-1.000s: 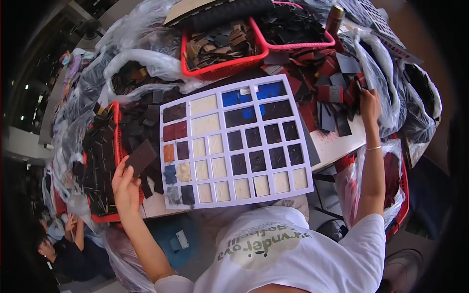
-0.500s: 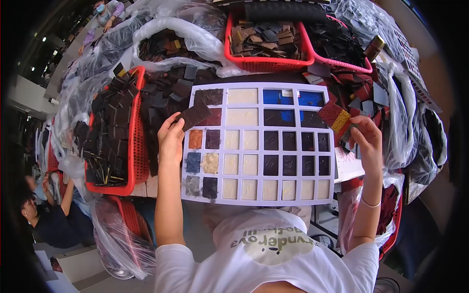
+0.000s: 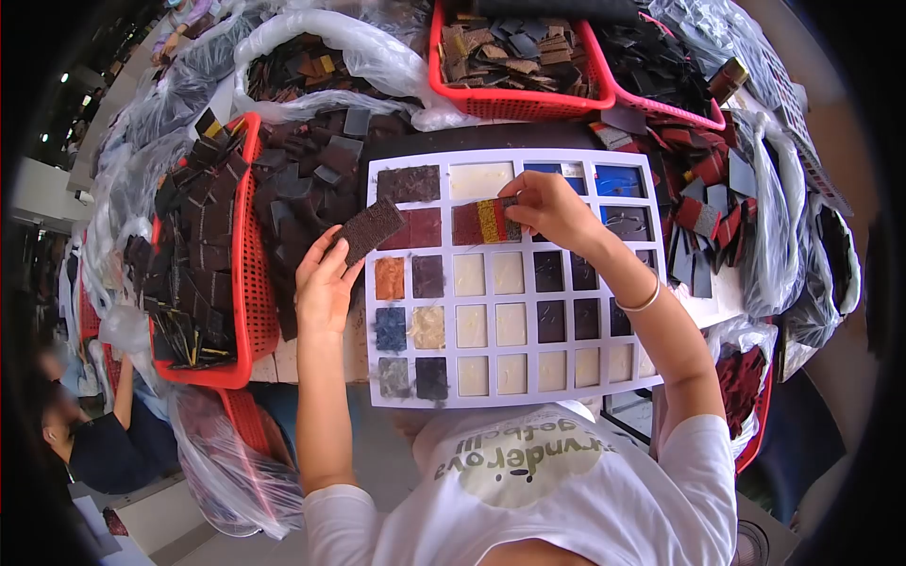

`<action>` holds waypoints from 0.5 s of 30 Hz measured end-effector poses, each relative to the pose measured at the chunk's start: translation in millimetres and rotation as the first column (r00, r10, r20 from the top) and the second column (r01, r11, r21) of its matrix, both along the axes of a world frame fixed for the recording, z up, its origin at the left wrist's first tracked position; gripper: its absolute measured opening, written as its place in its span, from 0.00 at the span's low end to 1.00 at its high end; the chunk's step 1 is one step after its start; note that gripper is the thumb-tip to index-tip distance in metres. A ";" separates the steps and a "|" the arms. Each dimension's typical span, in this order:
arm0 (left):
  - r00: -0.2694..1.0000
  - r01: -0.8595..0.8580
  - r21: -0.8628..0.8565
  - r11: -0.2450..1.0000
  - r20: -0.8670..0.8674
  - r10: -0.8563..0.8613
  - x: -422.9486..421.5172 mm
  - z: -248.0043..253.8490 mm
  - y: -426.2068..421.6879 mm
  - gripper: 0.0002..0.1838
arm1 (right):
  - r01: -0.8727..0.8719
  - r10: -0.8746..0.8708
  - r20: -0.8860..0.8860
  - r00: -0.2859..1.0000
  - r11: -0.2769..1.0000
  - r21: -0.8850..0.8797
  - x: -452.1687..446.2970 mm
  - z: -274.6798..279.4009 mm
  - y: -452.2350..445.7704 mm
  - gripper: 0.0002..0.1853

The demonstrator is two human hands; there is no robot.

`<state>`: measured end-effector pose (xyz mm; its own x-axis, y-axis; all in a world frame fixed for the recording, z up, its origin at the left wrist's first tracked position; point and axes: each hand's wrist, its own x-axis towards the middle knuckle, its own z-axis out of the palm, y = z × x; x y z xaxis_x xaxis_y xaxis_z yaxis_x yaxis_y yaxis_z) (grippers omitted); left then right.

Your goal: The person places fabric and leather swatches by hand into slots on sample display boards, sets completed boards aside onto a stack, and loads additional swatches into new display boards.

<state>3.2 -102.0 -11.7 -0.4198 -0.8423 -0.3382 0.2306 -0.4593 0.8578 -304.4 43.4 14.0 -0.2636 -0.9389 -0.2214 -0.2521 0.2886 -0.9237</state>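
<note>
A white sample board (image 3: 444,286) with rows of square windows lies in front of me. Carpet swatches fill its left windows, while others show cream or dark backing with shiny streaks. My left hand (image 3: 324,283), at the board's left edge, grips a dark brown carpet swatch (image 3: 371,231) by one end. With my right hand (image 3: 555,209) I pinch a red, yellow and grey striped carpet swatch (image 3: 483,223) by its grey end. That swatch is at a wide window in the second row, beside a dark red swatch (image 3: 415,229); whether it touches the backing I cannot tell.
A red basket (image 3: 253,255) of dark swatches stands left, beside a loose pile (image 3: 316,179). Behind are another red basket (image 3: 519,109) and a pink basket (image 3: 675,111). Red and grey swatches (image 3: 698,217) lie right, near plastic bags (image 3: 769,236). Another person (image 3: 109,429) sits at far left.
My right hand has moved left from beyond the board's right edge to the second row, carrying the striped swatch. The left hand still holds the brown swatch. The board appears slightly further right.
</note>
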 end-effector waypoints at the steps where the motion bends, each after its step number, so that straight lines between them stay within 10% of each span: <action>1: 1.000 -0.002 0.000 1.000 0.000 0.002 0.2 -1.6 0.3 0.18 | 0.014 -0.014 -0.034 0.999 1.000 0.000 1.3 -1.5 -1.4 0.09; 7: 0.990 0.031 -0.105 0.994 0.140 -0.017 -12.2 19.0 5.9 0.19 | 0.008 -0.051 -0.537 0.842 0.997 -0.082 14.9 -9.0 0.9 0.12; 15: 0.906 0.328 -0.309 0.893 0.369 -0.206 -102.2 30.3 -10.9 0.18 | -0.145 -0.065 -0.747 0.661 0.966 -0.213 34.6 -25.9 7.1 0.12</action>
